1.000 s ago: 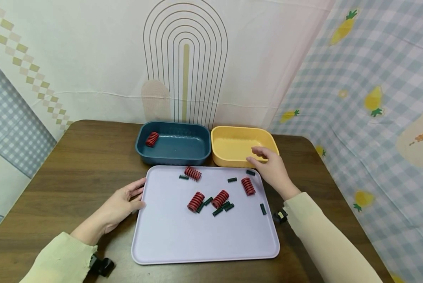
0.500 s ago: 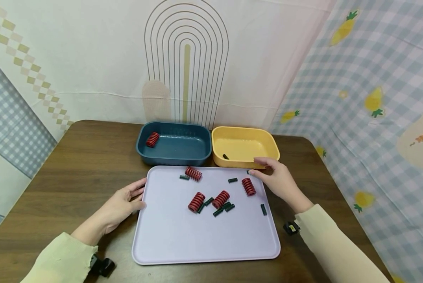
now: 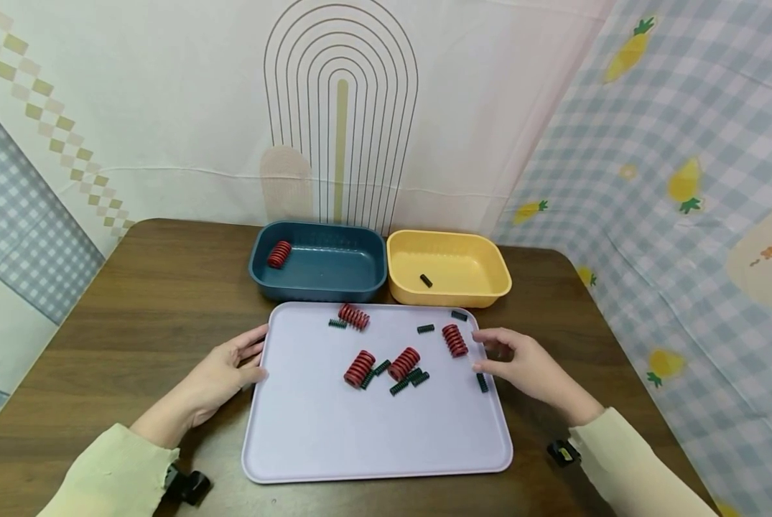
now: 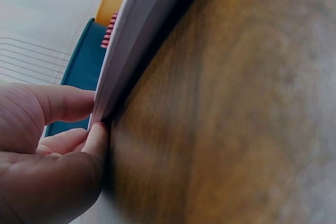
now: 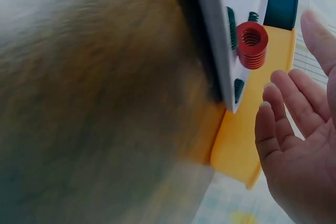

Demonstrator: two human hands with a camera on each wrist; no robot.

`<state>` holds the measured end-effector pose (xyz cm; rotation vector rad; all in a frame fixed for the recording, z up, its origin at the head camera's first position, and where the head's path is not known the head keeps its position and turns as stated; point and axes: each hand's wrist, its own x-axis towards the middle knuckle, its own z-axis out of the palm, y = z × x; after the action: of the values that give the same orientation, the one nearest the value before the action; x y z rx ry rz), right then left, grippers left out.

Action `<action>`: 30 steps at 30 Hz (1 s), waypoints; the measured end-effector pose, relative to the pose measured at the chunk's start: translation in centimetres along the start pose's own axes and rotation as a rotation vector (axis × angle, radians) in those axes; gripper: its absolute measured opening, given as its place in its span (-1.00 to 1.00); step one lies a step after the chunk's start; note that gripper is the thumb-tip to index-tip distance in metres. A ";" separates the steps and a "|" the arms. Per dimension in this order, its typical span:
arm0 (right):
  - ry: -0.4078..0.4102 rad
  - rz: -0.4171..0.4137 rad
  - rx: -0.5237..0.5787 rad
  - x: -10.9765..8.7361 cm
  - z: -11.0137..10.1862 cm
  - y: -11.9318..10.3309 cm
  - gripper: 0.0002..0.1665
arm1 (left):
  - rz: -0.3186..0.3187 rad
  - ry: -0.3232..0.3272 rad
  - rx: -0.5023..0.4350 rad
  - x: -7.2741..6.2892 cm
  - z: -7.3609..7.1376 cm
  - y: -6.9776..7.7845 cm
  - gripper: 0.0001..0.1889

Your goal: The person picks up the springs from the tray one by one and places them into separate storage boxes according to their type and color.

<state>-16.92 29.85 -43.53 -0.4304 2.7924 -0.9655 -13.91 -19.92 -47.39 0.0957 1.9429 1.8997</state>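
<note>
My left hand (image 3: 220,373) grips the left rim of a pale lilac tray (image 3: 321,431), thumb and fingertips at its edge in the left wrist view. My right hand (image 3: 531,370) hovers at the tray's right edge, thumb and fingers apart, holding nothing. Just by its thumb lies a small dark green spring (image 3: 482,383). A thick red spring (image 3: 454,340) lies left of the fingertips and shows end-on (image 5: 252,45) in the right wrist view. More red springs (image 3: 360,369) and several small green springs (image 3: 400,387) are scattered over the tray's upper half.
Behind the tray stand a dark blue bin (image 3: 334,294) with one red spring (image 3: 278,254) and a yellow bin (image 3: 450,298) with one dark small spring (image 3: 426,281). All rest on a brown wooden table (image 3: 166,287), with patterned cloth (image 3: 198,129) hanging behind.
My right hand has let a small spring drop into the yellow bin, then moved back down and right to the tray's right edge. My left hand has stayed at the rim.
</note>
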 end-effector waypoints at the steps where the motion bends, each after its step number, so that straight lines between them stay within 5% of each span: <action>1: -0.009 -0.002 -0.007 -0.2 0.0 0.2 -0.23 | -0.001 0.001 0.001 0.0 0.0 0.0 -0.18; 30: -0.112 -0.037 -0.076 -1.7 1.1 1.7 -0.45 | 0.002 -0.002 0.015 0.3 -0.1 -0.3 -0.18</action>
<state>-15.39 31.08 -45.39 -0.5309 2.7351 -0.8181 -14.12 -19.97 -47.71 0.1036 1.9559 1.8859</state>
